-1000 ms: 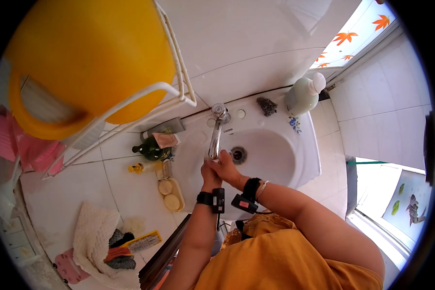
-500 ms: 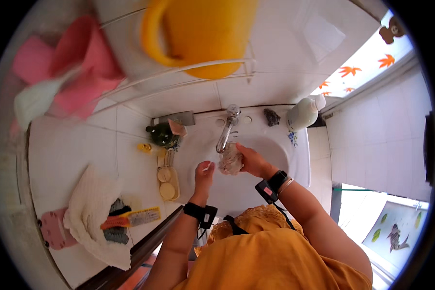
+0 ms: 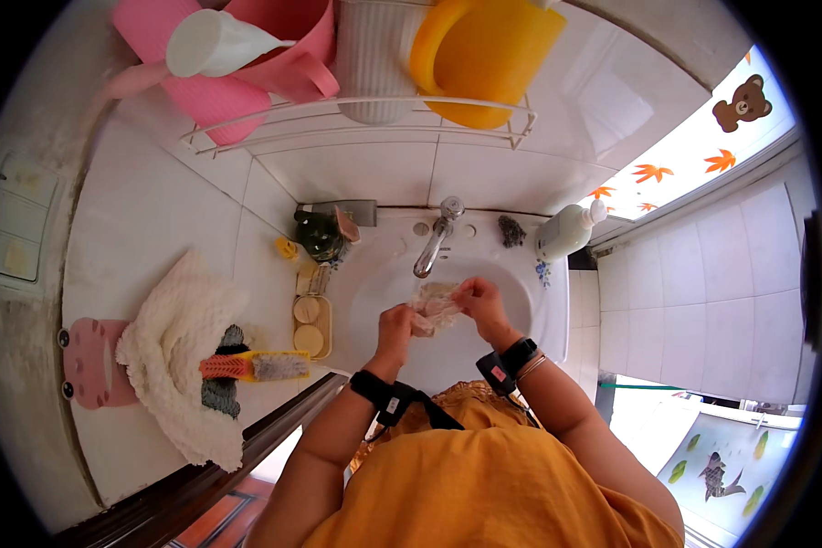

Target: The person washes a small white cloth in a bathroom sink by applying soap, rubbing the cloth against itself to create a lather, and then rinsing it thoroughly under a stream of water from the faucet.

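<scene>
Left hand [image 3: 395,331] has moved in from apart to grip the pale beige, crumpled, gauzy wad [image 3: 437,307]; half a second ago the right hand [image 3: 484,303] held it alone. So handling is now two-handed: wad looks less bunched, strung between both hands. It's just on the person's side of the curved chrome faucet [image 3: 440,239], over the white ceramic sink [image 3: 550,315]. Left fingers curl on its left end, exact contact can't tell; right thumb and fingers pinch its upper right edge. Around the faucet: dark wiry scouring pad [image 3: 511,231] right, pale white-capped bottle [image 3: 562,234] farther right, cream oblong soap dish [image 3: 328,331] lower left.
</scene>
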